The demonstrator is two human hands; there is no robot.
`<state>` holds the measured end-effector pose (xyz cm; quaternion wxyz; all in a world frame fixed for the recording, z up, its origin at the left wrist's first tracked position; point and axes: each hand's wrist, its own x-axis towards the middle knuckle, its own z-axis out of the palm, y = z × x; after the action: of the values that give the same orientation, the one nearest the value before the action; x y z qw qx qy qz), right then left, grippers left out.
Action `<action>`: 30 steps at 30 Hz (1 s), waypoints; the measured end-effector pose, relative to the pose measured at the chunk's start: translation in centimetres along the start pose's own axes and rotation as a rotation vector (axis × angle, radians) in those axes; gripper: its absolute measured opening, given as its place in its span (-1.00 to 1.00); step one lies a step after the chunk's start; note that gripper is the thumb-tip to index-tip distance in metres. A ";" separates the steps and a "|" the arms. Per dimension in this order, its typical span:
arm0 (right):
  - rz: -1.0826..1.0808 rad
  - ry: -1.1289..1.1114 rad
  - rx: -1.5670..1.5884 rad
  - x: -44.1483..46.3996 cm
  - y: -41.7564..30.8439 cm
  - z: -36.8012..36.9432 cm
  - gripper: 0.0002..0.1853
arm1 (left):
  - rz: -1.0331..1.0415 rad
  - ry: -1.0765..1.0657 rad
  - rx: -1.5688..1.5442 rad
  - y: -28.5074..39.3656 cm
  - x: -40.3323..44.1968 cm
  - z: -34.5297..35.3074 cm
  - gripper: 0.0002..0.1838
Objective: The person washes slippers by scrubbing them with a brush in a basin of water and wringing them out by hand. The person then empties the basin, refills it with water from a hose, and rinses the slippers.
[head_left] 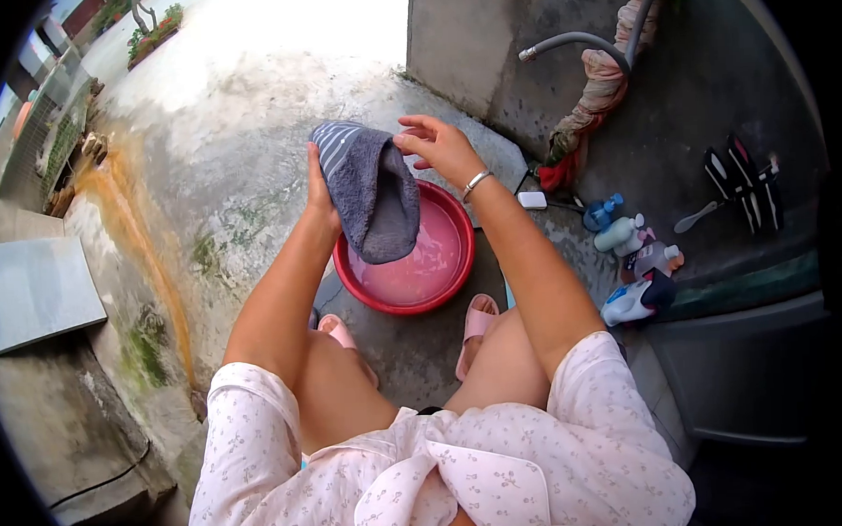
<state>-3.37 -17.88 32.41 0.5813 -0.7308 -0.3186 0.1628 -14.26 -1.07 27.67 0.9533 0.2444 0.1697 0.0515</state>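
A grey fleecy cloth piece [374,204] with a white-striped patch and a hollow opening hangs over a red basin [467,261]. It resembles a knit cap or a soft slipper; I cannot tell which. My left hand [321,190] is closed on its left side, thumb up, other fingers hidden behind the cloth. My right hand [443,153] is beside its upper right edge, fingers bent and apart, fingertips close to or touching the cloth. Cloudy, pinkish-looking water [430,263] fills part of the basin below.
Several bottles [619,235] stand to the right, with a white soap bar [532,201] and a brush [698,217]. A grey hose [576,41] juts from a cloth-wrapped pipe [593,95]. Pink slippers [476,331] flank the basin; a pale slab [42,290] lies left.
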 end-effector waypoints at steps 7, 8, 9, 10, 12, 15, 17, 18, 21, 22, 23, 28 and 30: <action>0.193 -0.034 0.036 -0.7 -1.1 0.2 -0.39 | 0.121 -0.171 0.023 0.1 0.0 0.4 0.00; 0.138 0.015 -0.066 -0.6 -0.8 0.2 -0.34 | 0.125 -0.171 0.024 0.1 0.1 0.4 0.00; 0.041 0.106 -0.134 -0.6 -0.5 0.6 -0.24 | 0.137 -0.160 0.053 0.1 0.0 0.6 -0.01; 0.039 0.106 -0.134 -0.9 -0.3 0.7 -0.24 | 0.149 -0.148 0.081 0.0 0.1 0.8 -0.02; 0.049 0.065 -0.279 -2.3 -0.4 1.3 -0.18 | 0.145 -0.193 0.071 -0.3 -0.1 1.0 -0.10; 0.057 0.101 -0.227 -2.0 1.8 2.3 -0.34 | 0.142 -0.236 0.159 -0.7 -0.3 1.5 -0.15; 0.082 0.110 -0.165 -1.9 2.1 2.1 -0.56 | 0.145 -0.219 0.201 -0.8 -0.4 2.0 -0.18; 0.081 0.113 -0.168 -2.0 2.0 1.7 -0.56 | 0.148 -0.200 0.244 -0.9 -0.3 2.3 -0.20; -0.083 0.344 -0.454 -2.1 2.0 0.1 -0.61 | 0.189 -0.136 0.412 -0.3 0.9 0.4 -0.25; -0.082 0.347 -0.463 -2.1 2.1 -0.7 -0.61 | 0.206 -0.042 0.548 0.0 1.2 -0.2 -0.26; -0.088 0.374 -0.519 -2.2 2.2 -1.5 -0.59 | 0.201 0.008 0.562 0.2 1.4 -1.0 -0.27; 0.055 0.377 -0.707 -2.3 5.3 -6.9 -0.64 | 0.259 0.172 0.601 3.8 0.5 -3.5 -0.44; 0.101 0.319 -0.753 -2.8 7.5 -9.6 -0.66 | 0.264 0.226 0.707 5.4 -0.2 -4.7 -0.47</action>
<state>2.53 -27.79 27.46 0.3066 -0.9233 -0.2256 -0.0520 -16.20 5.75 26.51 0.7707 0.5704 0.2478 0.1387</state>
